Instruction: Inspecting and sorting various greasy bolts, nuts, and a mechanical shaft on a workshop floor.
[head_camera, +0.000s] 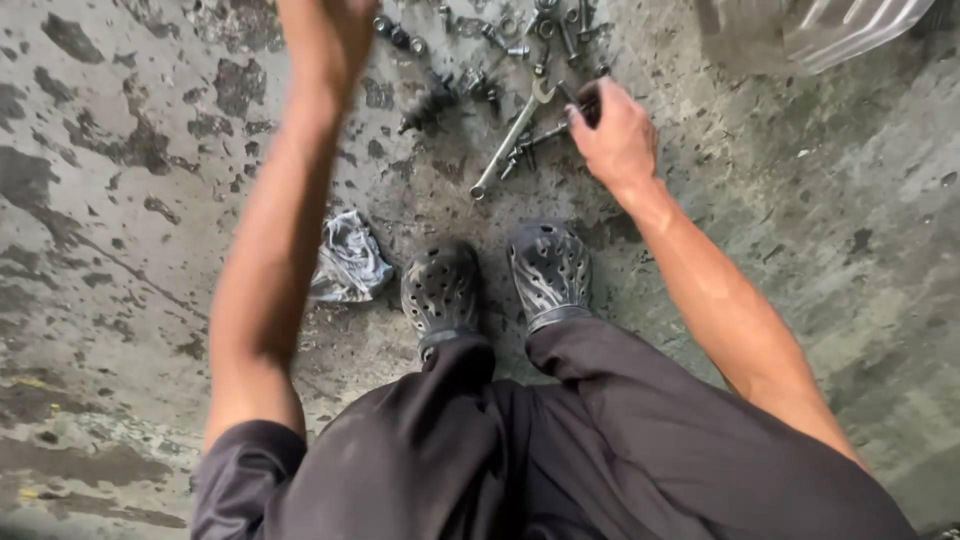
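Note:
I stand bent over a stained concrete floor. My right hand (618, 132) reaches down among tools and its fingers close around a dark-handled tool (585, 101). Beside it lie a long silver wrench (508, 140) and several bolts and sockets (480, 45). My left arm stretches up and forward; my left hand (335, 25) is cut off by the top edge, so its fingers are hidden. My two feet in dark perforated clogs (495, 280) stand just below the tools.
A crumpled grey rag (350, 258) lies on the floor left of my feet. A shiny metal part (820, 30) shows at the top right corner. The concrete floor (120, 200) is wet and patchy.

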